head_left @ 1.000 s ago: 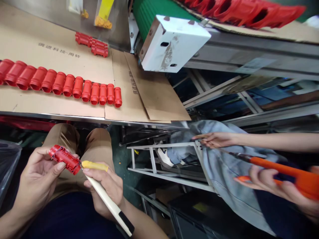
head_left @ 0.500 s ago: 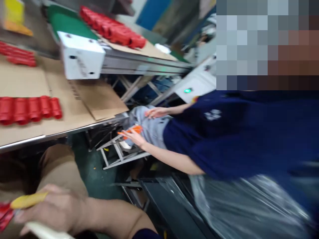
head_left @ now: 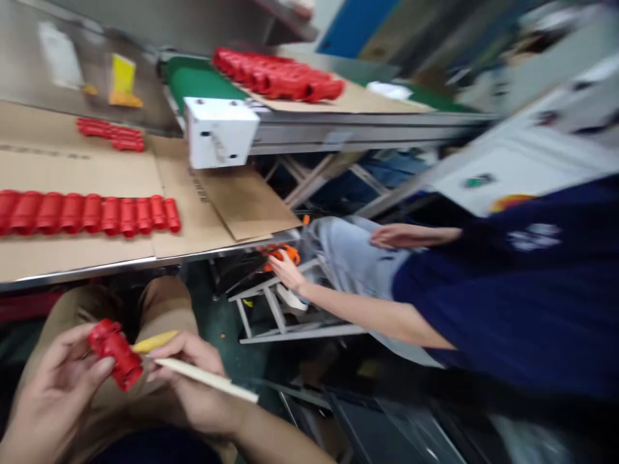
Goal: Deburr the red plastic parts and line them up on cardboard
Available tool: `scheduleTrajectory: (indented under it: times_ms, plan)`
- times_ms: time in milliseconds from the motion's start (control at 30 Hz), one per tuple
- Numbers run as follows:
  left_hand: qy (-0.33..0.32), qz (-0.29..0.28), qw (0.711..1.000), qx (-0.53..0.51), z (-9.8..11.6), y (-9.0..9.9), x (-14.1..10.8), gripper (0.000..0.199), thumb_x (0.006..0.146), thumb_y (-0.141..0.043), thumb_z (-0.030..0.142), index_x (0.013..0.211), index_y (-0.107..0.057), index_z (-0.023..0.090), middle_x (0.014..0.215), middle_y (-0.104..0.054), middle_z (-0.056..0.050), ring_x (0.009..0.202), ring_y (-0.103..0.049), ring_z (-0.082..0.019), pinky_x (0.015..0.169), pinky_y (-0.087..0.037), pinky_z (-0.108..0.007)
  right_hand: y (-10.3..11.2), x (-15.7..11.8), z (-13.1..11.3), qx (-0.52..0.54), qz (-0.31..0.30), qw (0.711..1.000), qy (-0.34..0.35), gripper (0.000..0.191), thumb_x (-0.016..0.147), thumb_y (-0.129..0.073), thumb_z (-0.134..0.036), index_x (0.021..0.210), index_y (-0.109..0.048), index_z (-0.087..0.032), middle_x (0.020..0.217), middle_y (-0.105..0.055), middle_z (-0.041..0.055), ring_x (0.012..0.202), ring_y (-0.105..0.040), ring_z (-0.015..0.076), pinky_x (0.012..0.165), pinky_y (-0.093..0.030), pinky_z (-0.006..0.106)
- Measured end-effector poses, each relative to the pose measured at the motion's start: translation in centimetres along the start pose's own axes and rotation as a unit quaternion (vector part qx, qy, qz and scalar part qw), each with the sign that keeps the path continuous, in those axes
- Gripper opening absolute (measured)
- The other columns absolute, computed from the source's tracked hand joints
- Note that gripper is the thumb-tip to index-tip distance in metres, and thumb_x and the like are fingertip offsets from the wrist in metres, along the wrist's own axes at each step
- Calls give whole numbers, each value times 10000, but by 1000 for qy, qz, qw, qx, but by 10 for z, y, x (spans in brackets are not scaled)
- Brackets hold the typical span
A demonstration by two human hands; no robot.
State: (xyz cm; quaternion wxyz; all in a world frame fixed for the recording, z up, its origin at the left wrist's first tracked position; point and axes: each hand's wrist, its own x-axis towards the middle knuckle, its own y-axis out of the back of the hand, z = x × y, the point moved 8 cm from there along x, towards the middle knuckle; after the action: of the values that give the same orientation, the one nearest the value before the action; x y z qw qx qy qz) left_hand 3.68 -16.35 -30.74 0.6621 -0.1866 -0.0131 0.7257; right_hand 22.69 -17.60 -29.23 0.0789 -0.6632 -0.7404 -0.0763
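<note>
My left hand [head_left: 62, 380] grips a red plastic fitting [head_left: 116, 354] between thumb and fingers, over my lap at the lower left. Close to the fitting's right side, my right hand [head_left: 193, 380] has its fingers closed round a tool with a yellow handle [head_left: 155, 341] and a pale, stick-like part [head_left: 207, 380]. The tool's working end is too small to make out. On the cardboard-covered table [head_left: 184, 241] above my lap lies a row of several red fittings [head_left: 91, 214], with a smaller group of red parts [head_left: 110, 133] behind it.
A green conveyor [head_left: 198, 80] with a white end block [head_left: 221, 134] carries more red fittings [head_left: 280, 74]. To the right, a person in a dark blue shirt [head_left: 483, 283] holds one hand near an orange object [head_left: 285, 254]. A metal frame [head_left: 275, 316] stands below.
The view has shifted left, bringing my left hand and the whole red fitting into sight. The other person's near hand now reaches beside the table edge.
</note>
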Motion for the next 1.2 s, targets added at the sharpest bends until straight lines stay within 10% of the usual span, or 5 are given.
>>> scheduleTrajectory:
  times_ms: [133,300,500,700,1200]
  plan:
    - [-26,67,997,5,2,13,-5,378,772,-972,365,1072,-755,289,1075,-825,-19,998,-795,-225,886,-648,-256,-22,-3,33,344,14,920,-187,411,853,-933,-487,967,-685,-180,840,-805,50,701,-764,130,717,-659,242]
    - [-28,33,998,-39,-6,17,3,316,844,-926,281,1089,-726,282,1072,-849,-25,958,-838,-245,892,-686,-323,-57,-26,12,499,-237,806,-213,461,844,-922,-534,827,-626,-180,604,-695,-16,436,-623,92,440,-532,162]
    - [4,32,996,-81,-11,19,10,305,814,-954,305,1041,-754,270,1001,-865,-16,875,-845,-207,851,-691,-272,9,2,-18,48,-35,998,25,238,1023,-757,-427,1058,-765,-191,897,-848,91,829,-821,198,767,-686,311]
    - [16,29,997,-70,-10,15,10,307,793,-970,322,1014,-764,262,953,-869,-27,872,-851,-214,837,-687,-262,1,4,-38,-138,-39,971,193,261,1011,-696,-113,1263,-735,-171,1110,-839,130,1020,-818,226,896,-693,353]
    - [-88,-24,994,65,-14,26,1,229,853,-897,196,1036,-788,279,967,-803,-6,879,-809,-164,838,-650,-196,-24,10,-34,-144,-4,958,246,267,1004,-675,-102,1262,-728,-146,1100,-834,153,1021,-801,239,917,-694,386]
